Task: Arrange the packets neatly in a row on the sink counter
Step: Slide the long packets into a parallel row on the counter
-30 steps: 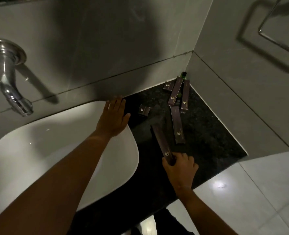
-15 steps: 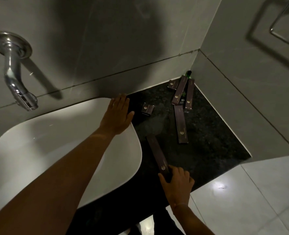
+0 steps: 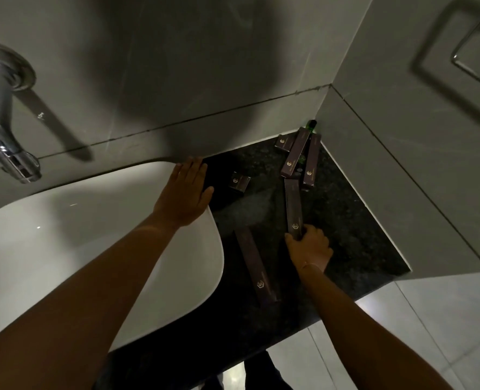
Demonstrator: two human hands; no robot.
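Several dark brown packets with gold logos lie on the black stone counter [image 3: 354, 237]. One long packet [image 3: 255, 266] lies free near the basin, slanted. My right hand [image 3: 309, 246] grips the near end of a second long packet [image 3: 293, 205]. Two more long packets [image 3: 296, 153] [image 3: 312, 161] lean together in the back corner, with a small square packet [image 3: 284, 142] beside them. Another small packet [image 3: 239, 182] sits alone near my left hand [image 3: 185, 195], which rests flat, fingers together, on the basin's rim.
A white basin [image 3: 64, 249] fills the left, with a chrome tap [image 3: 5, 128] on the grey tiled wall above it. Walls meet at the counter's back corner, where a green-capped item [image 3: 311, 124] pokes out. White floor tiles [image 3: 430, 319] lie beyond the counter's front edge.
My right hand let go of the slanted long packet near the basin and moved right and forward onto the near end of the middle long packet. My left hand stayed on the rim.
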